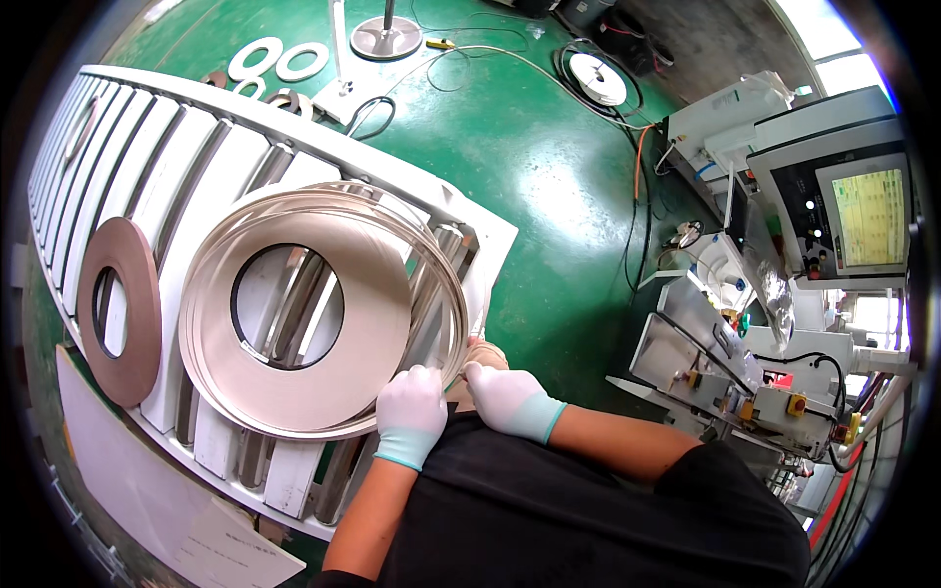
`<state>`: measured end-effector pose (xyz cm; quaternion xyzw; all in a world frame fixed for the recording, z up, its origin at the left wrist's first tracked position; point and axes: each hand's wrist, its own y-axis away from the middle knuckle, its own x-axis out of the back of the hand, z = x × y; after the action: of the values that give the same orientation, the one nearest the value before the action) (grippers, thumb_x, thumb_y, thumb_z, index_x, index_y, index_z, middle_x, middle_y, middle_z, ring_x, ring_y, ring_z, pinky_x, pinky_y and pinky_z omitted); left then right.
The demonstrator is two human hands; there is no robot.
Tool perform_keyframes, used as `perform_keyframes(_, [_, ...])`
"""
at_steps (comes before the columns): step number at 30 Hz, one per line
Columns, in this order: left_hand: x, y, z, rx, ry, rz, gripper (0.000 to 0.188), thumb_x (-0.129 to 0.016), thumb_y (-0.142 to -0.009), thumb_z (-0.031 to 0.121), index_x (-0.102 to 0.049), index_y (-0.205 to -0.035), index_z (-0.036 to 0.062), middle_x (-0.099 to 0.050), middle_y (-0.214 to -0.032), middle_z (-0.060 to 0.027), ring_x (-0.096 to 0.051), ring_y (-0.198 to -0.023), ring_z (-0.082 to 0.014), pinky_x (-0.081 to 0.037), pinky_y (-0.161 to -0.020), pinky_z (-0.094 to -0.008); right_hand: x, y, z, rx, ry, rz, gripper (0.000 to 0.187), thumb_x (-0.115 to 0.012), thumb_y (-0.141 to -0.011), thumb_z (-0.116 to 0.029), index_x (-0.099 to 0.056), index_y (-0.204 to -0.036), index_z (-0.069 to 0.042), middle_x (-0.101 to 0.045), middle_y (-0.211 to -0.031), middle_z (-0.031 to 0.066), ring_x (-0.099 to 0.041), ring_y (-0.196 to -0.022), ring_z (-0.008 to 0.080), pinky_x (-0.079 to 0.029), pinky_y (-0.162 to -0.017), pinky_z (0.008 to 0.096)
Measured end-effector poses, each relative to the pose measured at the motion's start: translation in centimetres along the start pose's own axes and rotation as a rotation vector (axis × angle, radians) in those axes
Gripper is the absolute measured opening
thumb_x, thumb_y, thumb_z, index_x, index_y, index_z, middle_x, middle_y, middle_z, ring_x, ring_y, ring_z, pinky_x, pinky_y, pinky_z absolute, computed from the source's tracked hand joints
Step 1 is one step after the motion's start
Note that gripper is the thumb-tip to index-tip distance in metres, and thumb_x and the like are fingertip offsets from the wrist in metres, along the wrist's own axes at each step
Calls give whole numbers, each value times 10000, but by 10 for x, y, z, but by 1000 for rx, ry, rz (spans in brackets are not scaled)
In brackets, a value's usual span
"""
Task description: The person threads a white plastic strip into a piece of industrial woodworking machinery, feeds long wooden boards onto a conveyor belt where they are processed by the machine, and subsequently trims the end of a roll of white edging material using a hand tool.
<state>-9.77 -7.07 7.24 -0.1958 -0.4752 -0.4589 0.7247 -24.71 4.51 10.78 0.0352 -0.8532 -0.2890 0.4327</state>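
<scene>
A large flat coil of beige strip (363, 294) lies on the roller conveyor (211, 186), with several loose loops standing out round its edge. Its round centre hole lets the rollers show through. My left hand (412, 410), in a white glove with a teal cuff, is closed on the loops at the coil's near right edge. Close beside it, my right hand (508, 397), gloved alike, is closed with its fingertips pinched at the strip's edge. A tan rounded thing (489, 354) shows just beyond my right fingers; its kind is partly hidden.
A brown coil (122, 314) lies left on the conveyor. White rings (255, 59) and a round metal stand base (386, 38) are on the green floor. A white cable reel (598, 80) sits farther off. At right stands a machine with a screen (868, 218); cables cross the floor.
</scene>
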Motion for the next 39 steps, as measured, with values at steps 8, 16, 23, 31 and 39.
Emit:
perform_keyframes(8, [-2,0,-3,-42,-18,25,86,-669,-813,154,-594,-816,112,-595,-805,-79,-645,-760,-266,-544,-671,-418,2,-4,4,64,58,23,136,-548,-970,-140,-545,-1018,-13,-699,-783,195,-699,-665,395,-553,-587,489])
perform_keyframes(16, [-4,-1,-4,-21,15,19,88,-668,-819,160,-597,-835,111,-607,-805,-85,-660,-775,-272,-551,-680,-422,1,-15,7,87,98,39,99,-567,-918,-95,-550,-958,-6,-683,-740,194,-691,-603,378,-549,-527,468])
perform_keyframes(23, [-2,4,-4,20,32,29,110,-681,-818,164,-601,-863,104,-622,-823,-88,-669,-786,-275,-558,-693,-425,6,-18,13,143,111,37,106,-571,-952,-132,-566,-1005,-40,-676,-741,190,-683,-614,391,-543,-547,489])
perform_keyframes(31, [2,4,4,98,38,-6,117,-700,-821,171,-623,-853,90,-634,-834,-104,-662,-791,-305,-546,-702,-449,0,-9,13,78,0,-9,170,-538,-1035,-234,-538,-1037,-64,-685,-813,144,-682,-708,388,-537,-612,486])
perform_keyframes(39, [-5,-4,-2,-32,45,-4,119,-708,-823,179,-627,-819,92,-618,-802,-100,-645,-768,-311,-528,-684,-464,4,-6,15,45,-20,-82,156,-546,-1013,-196,-554,-1058,-47,-685,-802,165,-692,-717,384,-548,-631,486])
